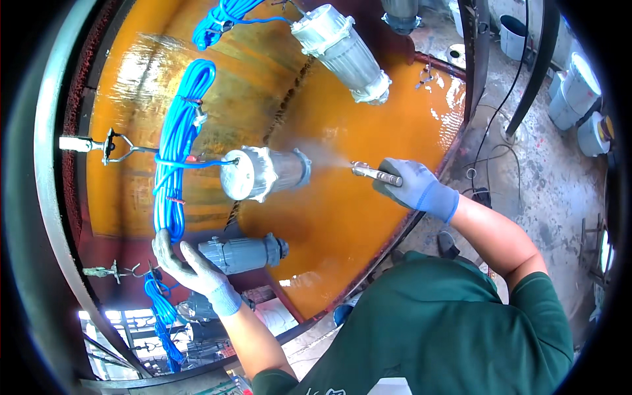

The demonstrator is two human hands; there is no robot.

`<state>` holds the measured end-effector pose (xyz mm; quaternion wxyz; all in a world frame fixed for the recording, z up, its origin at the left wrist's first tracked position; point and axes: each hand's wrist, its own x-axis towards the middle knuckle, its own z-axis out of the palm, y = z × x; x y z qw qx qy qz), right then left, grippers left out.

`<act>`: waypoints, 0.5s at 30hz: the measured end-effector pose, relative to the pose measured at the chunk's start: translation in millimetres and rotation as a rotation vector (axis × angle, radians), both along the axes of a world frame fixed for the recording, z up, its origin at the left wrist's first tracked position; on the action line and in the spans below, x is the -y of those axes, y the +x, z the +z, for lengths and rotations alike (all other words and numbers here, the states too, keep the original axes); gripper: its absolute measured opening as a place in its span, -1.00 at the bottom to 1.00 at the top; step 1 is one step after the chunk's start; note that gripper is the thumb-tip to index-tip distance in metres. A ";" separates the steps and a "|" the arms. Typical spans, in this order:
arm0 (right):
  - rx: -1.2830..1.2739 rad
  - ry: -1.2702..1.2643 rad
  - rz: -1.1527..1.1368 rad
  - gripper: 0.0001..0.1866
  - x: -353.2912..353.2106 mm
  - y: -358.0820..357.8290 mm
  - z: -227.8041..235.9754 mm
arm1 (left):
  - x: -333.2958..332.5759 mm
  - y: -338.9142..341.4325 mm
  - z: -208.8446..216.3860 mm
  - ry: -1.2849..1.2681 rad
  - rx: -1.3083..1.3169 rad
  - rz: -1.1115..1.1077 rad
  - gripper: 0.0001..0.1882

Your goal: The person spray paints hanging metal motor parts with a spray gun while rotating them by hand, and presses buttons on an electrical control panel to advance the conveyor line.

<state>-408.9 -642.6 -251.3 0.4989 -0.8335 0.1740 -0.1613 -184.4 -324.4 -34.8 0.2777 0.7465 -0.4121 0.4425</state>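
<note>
1. The right hand (421,191), gloved in grey and blue, is closing its fingers around a metal spray gun (376,173), whose nozzle is facing left.
2. Ahead of those fingers, a pale mist (329,155) is spreading between the nozzle and a silver ribbed cylinder (280,171), which is hanging left of the gun, apart from it.
3. The left hand (197,271), also gloved, is keeping its fingers partly open, thumb apart, against the lower loop of a blue cable coil (172,141); how firmly they are pressing cannot be told.
4. Just right of the left fingers, a grey cylinder (240,255) is hanging; above the right fingers and to their left, another silver cylinder (345,56) is slanting.
5. Behind everything, an orange panel (329,243) is glistening.
6. Below both hands, white marks (336,392) are showing on a green shirt (421,322), cut off and unreadable.
</note>
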 end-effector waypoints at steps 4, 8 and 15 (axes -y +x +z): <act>-0.059 -0.137 0.153 -0.65 4.3 5.5 3.8 | -6.9 18.5 -6.4 -0.071 -0.136 0.086 -0.41; 0.028 -0.106 -0.026 -0.66 8.1 9.3 1.6 | 6.4 9.3 -7.4 -0.196 -0.388 0.006 -0.22; -0.092 -0.055 0.143 -0.67 16.6 1.7 10.5 | 45.7 -17.9 4.6 -0.022 -0.192 -0.157 -0.32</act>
